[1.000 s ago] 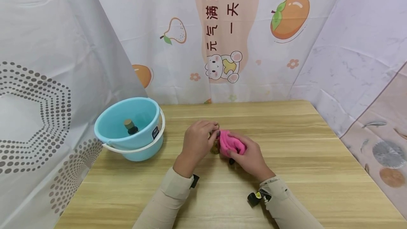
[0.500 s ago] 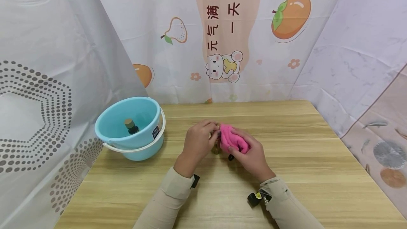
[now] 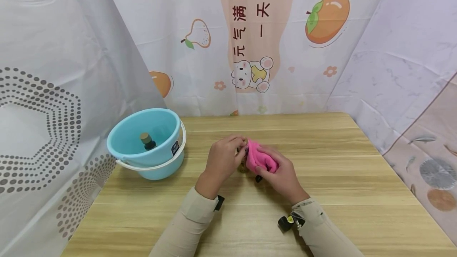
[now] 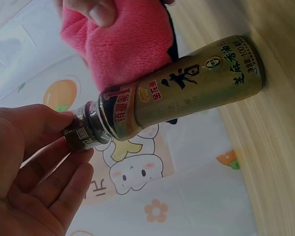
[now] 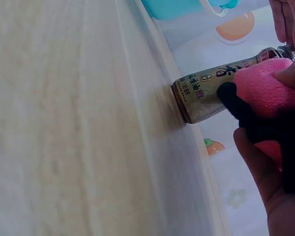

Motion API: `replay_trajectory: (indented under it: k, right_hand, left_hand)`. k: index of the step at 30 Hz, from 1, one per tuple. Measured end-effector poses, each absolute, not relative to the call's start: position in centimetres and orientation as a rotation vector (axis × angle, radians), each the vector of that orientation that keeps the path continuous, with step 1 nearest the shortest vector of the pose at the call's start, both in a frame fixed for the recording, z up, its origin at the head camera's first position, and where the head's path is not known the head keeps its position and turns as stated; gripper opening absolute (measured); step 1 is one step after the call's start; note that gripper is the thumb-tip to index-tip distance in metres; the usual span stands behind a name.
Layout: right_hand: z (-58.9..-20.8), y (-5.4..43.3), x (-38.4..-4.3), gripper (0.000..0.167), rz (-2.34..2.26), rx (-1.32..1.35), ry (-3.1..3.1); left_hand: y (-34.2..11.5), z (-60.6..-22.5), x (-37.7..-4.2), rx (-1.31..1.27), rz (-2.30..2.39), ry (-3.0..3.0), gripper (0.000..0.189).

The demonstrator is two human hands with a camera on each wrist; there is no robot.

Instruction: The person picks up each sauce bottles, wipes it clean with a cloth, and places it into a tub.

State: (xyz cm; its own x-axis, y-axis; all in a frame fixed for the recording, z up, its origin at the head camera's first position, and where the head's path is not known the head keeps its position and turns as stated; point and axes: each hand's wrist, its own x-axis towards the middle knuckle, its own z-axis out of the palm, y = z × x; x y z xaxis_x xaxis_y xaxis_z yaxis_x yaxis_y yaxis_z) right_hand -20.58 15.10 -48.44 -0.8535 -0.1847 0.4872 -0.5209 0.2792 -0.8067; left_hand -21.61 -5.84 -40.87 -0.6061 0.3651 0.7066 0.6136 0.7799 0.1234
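A small sesame oil bottle [image 4: 187,88] with a gold label stands upright on the table, its base on the wood. My left hand [image 3: 224,156] pinches its dark cap [image 4: 81,133] between thumb and fingers. On the bottle's right side, my right hand [image 3: 285,175] grips a bunched pink cloth [image 3: 255,158] and holds it against the glass. The cloth has a black side, which hangs down as a fold [image 5: 241,110] in the right wrist view. In the head view, my left hand and the cloth cover most of the bottle [image 3: 243,167].
A light blue bucket [image 3: 157,173] with a white handle stands at the table's left. Inside it is a dark bottle with a tan cap [image 3: 145,137]. Patterned curtains [image 3: 200,74] hang behind the wooden table [image 3: 321,142] and along both sides.
The pink cloth has shifted slightly up against the bottle and its folds have changed shape. My left hand stays on the cap, and the bottle keeps its place.
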Motion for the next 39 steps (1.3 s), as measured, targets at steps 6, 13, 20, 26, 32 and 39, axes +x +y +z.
replay_trajectory:
  k: [6, 13, 20, 26, 32, 39]
  right_hand:
    - [-49.20, 15.51, -21.02, 0.056, 1.569, 0.614, -2.336]
    - [-49.27, 15.60, -21.02, 0.055, 1.557, 0.583, -2.422]
    - [-49.37, 15.56, -21.19, 0.053, 1.524, 0.532, -2.529]
    - [-49.33, 15.41, -20.99, 0.054, 1.512, 0.467, -2.609]
    - [-49.33, 15.43, -20.96, 0.053, 1.474, 0.466, -2.628]
    - [-49.55, 15.48, -21.06, 0.055, 1.447, 0.542, -2.534]
  left_hand:
    - [-5.77, -40.80, -21.58, -0.723, -0.496, -2.291, 0.004]
    - [-5.73, -40.94, -21.70, -0.696, -0.507, -2.308, 0.007]
    - [-5.68, -40.80, -21.77, -0.664, -0.431, -2.290, 0.005]
    - [-5.68, -40.84, -21.77, -0.663, -0.453, -2.288, 0.006]
    - [-5.58, -40.82, -21.75, -0.665, -0.413, -2.283, 0.006]
    - [-5.64, -40.56, -21.55, -0.661, -0.393, -2.300, 0.010]
